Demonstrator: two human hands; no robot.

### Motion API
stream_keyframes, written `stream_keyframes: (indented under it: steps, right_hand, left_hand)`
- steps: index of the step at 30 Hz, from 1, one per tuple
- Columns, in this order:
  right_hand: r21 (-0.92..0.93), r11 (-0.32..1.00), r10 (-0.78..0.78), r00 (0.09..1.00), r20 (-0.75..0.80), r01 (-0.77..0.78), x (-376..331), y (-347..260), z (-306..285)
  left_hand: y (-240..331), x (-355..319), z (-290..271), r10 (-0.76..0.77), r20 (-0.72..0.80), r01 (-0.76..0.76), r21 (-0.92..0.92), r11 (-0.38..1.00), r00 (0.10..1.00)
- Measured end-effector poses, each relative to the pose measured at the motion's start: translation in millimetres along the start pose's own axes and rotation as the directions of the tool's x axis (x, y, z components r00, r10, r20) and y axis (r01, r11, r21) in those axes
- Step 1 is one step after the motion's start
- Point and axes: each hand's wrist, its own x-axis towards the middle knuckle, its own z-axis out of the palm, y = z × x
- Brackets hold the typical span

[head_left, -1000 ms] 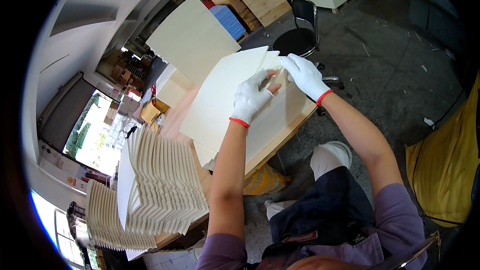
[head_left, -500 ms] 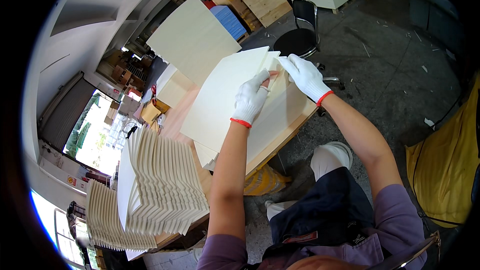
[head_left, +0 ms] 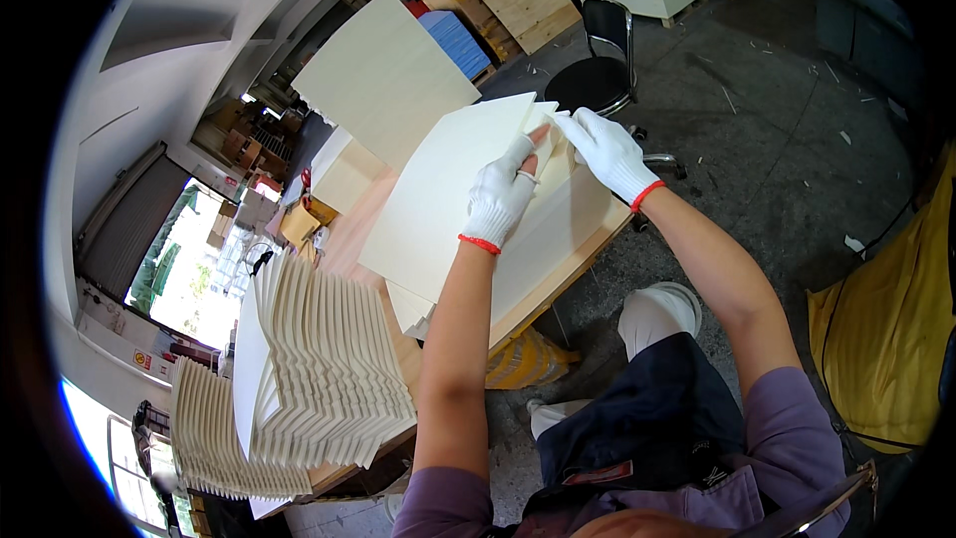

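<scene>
So, L hand [head_left: 501, 191] & R hand [head_left: 609, 153] touch sheets [head_left: 448, 199].

Daylight — doorway [head_left: 207, 274] blown out | floor [head_left: 767, 154] dim | fisheye bend — black corners

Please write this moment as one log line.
left hand: at edge of sheets | right hand: at sheets' corner | cream stack: left of sheets

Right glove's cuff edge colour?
Red cuff edge, clearest in the head view.
</scene>
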Motion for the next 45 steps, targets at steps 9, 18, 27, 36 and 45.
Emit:
stream_keyframes:
  steps: [9, 18, 27, 36, 45]
  right_hand:
    - [0.006, 1.0, -0.012, 1.0, -0.019, 0.012, 5, 10, 4]
    - [0.042, 0.999, -0.006, 1.0, -0.025, 0.007, 1, 3, 1]
    - [0.054, 0.997, -0.045, 0.995, -0.094, 0.051, 4, 17, 10]
    - [0.024, 0.998, -0.047, 0.989, -0.138, 0.051, 2, 6, 6]
    - [0.876, -0.043, 0.308, 0.828, 0.468, -0.479, -4, -29, 45]
  left_hand:
    - [0, 2, 1, 0.058, 0.066, -0.067, 0.146, 0.987, 0.996]
    - [0, 0, 1, 0.041, 0.012, -0.041, 0.039, 0.998, 0.999]
    - [7, -1, 0, 0.065, 0.063, -0.075, 0.169, 0.983, 0.996]
    - [-4, -5, 7, 0.241, -0.024, -0.228, 0.239, 0.944, 0.97]
    - [-7, -23, 18, 0.274, -0.356, -0.235, 0.148, 0.961, 0.894]
